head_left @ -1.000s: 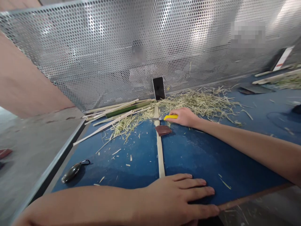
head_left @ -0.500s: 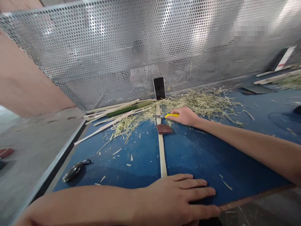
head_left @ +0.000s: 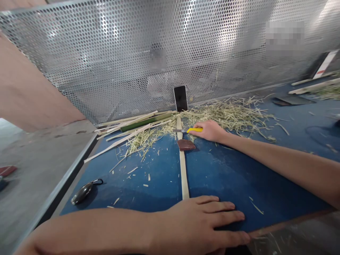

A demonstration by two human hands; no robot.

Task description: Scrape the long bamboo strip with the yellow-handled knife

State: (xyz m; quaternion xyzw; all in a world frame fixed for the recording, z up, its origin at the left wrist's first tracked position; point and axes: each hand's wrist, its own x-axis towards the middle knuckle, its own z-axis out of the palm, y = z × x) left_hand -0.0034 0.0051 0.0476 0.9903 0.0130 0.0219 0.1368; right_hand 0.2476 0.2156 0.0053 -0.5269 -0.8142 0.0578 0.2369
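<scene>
A long pale bamboo strip (head_left: 183,169) lies on the blue table (head_left: 225,177), running away from me. My left hand (head_left: 202,219) lies flat, fingers stretched out, over the strip's near end, pressing it down. My right hand (head_left: 209,130) is closed round a yellow-handled knife (head_left: 193,130) whose blade crosses the strip near its far end. A small dark red-brown block (head_left: 186,144) sits under the strip just this side of the blade.
A heap of bamboo shavings (head_left: 228,115) and a bundle of split strips (head_left: 132,124) lie at the back. A black phone (head_left: 181,98) leans on the perforated metal screen (head_left: 159,53). A dark oval key fob (head_left: 82,193) lies at the left.
The view has shifted slightly. Both hands, the knife and the strip stay almost where they were.
</scene>
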